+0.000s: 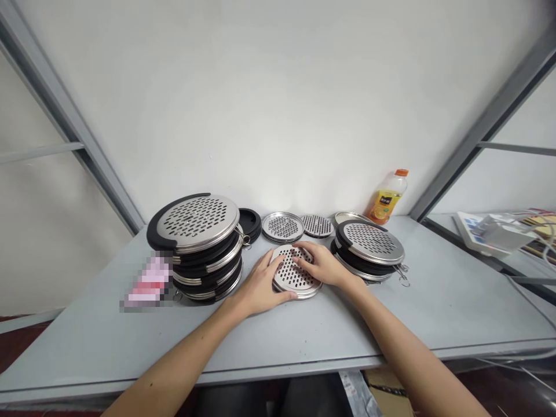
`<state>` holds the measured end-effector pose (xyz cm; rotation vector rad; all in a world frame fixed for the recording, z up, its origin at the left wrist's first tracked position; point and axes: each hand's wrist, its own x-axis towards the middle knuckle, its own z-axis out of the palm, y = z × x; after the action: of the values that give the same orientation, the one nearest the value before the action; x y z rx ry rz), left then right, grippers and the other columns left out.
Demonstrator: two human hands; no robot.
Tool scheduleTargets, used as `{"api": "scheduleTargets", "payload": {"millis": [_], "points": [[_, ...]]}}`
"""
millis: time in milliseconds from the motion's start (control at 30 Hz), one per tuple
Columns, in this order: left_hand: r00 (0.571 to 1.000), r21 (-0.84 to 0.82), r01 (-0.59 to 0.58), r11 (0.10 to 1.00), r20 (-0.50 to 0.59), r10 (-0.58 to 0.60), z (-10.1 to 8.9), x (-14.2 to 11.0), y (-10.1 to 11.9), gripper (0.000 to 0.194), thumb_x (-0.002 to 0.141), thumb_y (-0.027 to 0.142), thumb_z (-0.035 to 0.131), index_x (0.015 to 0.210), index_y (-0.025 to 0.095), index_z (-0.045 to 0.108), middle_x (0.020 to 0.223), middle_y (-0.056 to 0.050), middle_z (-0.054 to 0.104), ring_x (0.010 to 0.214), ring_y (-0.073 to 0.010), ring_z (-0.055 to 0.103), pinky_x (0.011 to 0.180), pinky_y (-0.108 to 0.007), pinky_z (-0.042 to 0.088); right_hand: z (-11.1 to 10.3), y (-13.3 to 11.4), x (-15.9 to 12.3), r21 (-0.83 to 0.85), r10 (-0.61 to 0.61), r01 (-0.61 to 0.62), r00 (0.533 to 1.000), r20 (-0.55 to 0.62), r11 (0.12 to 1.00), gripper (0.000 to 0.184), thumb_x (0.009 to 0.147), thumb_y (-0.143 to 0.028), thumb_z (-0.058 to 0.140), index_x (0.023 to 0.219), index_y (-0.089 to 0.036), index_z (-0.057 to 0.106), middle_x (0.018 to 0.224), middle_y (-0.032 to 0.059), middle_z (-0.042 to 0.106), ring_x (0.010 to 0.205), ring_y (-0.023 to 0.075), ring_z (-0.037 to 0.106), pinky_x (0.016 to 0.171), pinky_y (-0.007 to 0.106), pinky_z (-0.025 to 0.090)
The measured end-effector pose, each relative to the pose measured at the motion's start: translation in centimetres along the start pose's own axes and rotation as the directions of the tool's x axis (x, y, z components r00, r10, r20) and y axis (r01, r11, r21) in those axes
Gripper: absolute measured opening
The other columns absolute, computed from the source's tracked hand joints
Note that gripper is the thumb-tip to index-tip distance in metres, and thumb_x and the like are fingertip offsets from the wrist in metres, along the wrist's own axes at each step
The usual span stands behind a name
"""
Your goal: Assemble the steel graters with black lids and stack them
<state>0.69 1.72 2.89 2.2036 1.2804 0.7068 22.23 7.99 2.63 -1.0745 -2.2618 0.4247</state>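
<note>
A round perforated steel disc [292, 279] lies on the grey table [304, 336] in front of me. My left hand [259, 285] grips its left rim, thumb along the near edge and fingers curled on the far side. My right hand [320, 263] rests on top of the disc's right part, fingers bent over the holes. To the left stands a tall leaning stack of black-rimmed steel graters [197, 246]. A lower stack of the same graters [369, 250] sits just right of my right hand.
Behind the disc lie a black ring [252, 223], two perforated steel discs [282, 226] [317, 225] and a plain steel rim [347, 217]. An orange juice bottle [388, 198] stands by the wall. A blurred pink item [147, 282] lies left. Papers and cables [499, 231] occupy the right shelf.
</note>
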Motion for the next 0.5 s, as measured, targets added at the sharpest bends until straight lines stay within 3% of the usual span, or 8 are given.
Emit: {"api": "scheduleTargets", "payload": {"millis": [500], "points": [[0.999, 0.098, 0.021, 0.995, 0.047, -0.026, 0.34, -0.11, -0.69, 0.088, 0.074, 0.058, 0.066, 0.144, 0.021, 0.029, 0.154, -0.013, 0.021, 0.141, -0.0314, 0.021, 0.114, -0.044, 0.024, 0.46, 0.27, 0.07, -0.026, -0.014, 0.015, 0.999, 0.037, 1.0, 0.037, 0.087, -0.04, 0.054, 0.114, -0.016, 0.061, 0.115, 0.0138, 0.063, 0.105, 0.0276, 0.06, 0.095, 0.042, 0.045]]}}
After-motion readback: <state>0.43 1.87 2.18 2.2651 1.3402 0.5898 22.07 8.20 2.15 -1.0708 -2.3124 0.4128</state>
